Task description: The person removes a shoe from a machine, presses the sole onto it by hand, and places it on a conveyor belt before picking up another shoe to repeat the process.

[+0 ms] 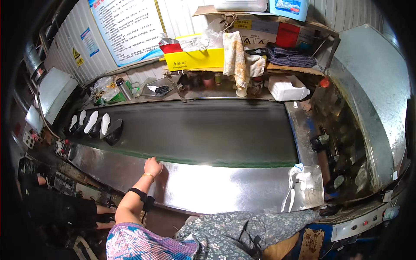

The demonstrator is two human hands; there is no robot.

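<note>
My left hand (153, 167) rests on the shiny metal ledge (216, 175) at the near edge of a dark conveyor belt (203, 130). Its fingers are curled in, and I see nothing held in them. A bracelet is on the wrist and a black band circles the forearm. Farther left on the belt stand several black shoe parts with white soles or insoles (91, 122); the nearest black piece (114, 132) lies at the right of that row. My right hand is out of view.
White strap-like pieces (291, 188) lie at the ledge's right end. Behind the belt are a thermos (124, 89), a white jug (287, 89), a yellow box (195, 59) and a hanging towel (234, 58). Metal hoods flank both ends. Another person (65, 206) is at the lower left.
</note>
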